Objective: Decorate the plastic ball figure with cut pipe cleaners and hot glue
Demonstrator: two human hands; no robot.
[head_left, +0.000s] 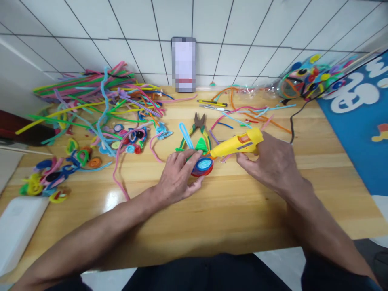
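Note:
My right hand [269, 159] is wrapped around the handle of a yellow hot glue gun [233, 144], its nozzle pointing left. The nozzle tip is close to a coiled pipe-cleaner piece [204, 164] in blue, light blue and red; whether they touch I cannot tell. My left hand [182, 171] holds that piece down at its left side, with the thumb below and the fingers above. Just behind it lies a green pipe-cleaner triangle [201, 145]. Pliers [199, 122] with green-and-yellow handles lie beyond, next to a light blue pipe-cleaner loop [186, 135].
Bundled pipe cleaners [87, 89] fill the back left, with coiled pieces [53, 178] in front. A phone [184, 64] leans on the tiled wall. A yellow utility knife [212, 103] lies behind the pliers. A black cord [292, 123] runs at right. A white box [21, 230] sits front left.

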